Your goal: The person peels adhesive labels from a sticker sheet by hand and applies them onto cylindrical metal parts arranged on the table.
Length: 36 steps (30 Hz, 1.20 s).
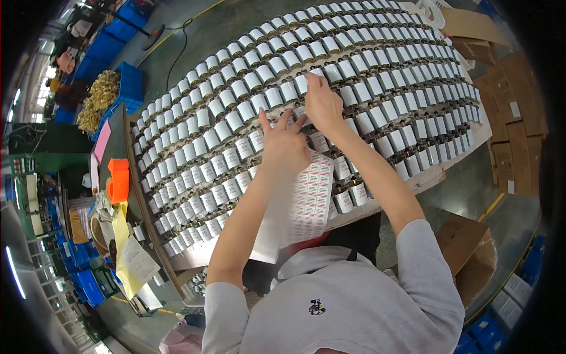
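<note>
Rows of white cylinders [273, 97] with brass-coloured and dark ends stand across a large slanted board. My left hand [285, 141] is over the middle rows, its fingers spread and their tips among the cylinders. Beneath its wrist is a sheet of printed labels [312, 192], white with red and dark print; my hand hides its top edge. My right hand [324, 105] is just beyond and to the right, fingers bent close together over a cylinder; whatever is under them is hidden. Nearer rows hold cylinders with printed labels [208, 202], while the farther ones look plain white.
At the left are an orange holder [119, 182], yellow paper [122, 251] and a blue crate of brass-coloured parts [99, 101]. Flattened cardboard [519, 118] lies to the right, with an open carton [471, 253] nearer me. A black cable [184, 47] crosses the floor.
</note>
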Each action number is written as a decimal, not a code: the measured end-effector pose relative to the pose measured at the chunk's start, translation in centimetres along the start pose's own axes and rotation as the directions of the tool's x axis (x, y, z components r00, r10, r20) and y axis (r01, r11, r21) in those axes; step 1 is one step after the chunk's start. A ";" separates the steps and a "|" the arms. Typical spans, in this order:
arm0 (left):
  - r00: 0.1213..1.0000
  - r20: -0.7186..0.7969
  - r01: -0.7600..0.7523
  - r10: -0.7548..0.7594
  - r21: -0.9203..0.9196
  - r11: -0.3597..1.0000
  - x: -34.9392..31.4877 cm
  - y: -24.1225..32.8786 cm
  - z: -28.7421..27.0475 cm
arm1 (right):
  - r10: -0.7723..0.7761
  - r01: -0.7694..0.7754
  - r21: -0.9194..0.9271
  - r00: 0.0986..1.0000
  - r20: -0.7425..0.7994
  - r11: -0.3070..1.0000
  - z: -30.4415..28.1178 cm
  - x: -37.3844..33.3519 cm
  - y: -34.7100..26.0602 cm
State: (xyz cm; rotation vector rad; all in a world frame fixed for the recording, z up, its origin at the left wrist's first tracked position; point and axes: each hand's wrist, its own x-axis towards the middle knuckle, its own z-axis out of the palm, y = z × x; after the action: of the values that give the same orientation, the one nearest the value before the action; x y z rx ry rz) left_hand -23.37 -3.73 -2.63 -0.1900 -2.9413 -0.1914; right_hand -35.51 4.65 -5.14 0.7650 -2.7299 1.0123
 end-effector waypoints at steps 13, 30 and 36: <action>0.933 0.324 0.337 -0.154 -0.642 0.689 0.5 -1.0 -5.4 | -0.206 -0.196 0.526 0.766 0.609 0.828 -8.9 -3.4 0.1; 0.780 0.602 0.610 -0.169 -0.672 0.420 -0.5 0.9 -5.7 | -0.108 -0.163 0.762 0.950 0.292 0.627 -8.6 -1.4 2.1; 0.804 0.594 0.569 0.017 -0.778 0.267 -0.2 1.3 -5.9 | 0.190 -0.561 0.270 0.628 0.755 0.782 -6.5 2.4 3.8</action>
State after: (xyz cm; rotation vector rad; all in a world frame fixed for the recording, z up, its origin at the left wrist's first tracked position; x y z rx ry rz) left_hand -21.97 -3.32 3.21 0.2317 -2.7643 -2.3033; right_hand -39.80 10.29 -1.64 0.7282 -3.4355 1.9176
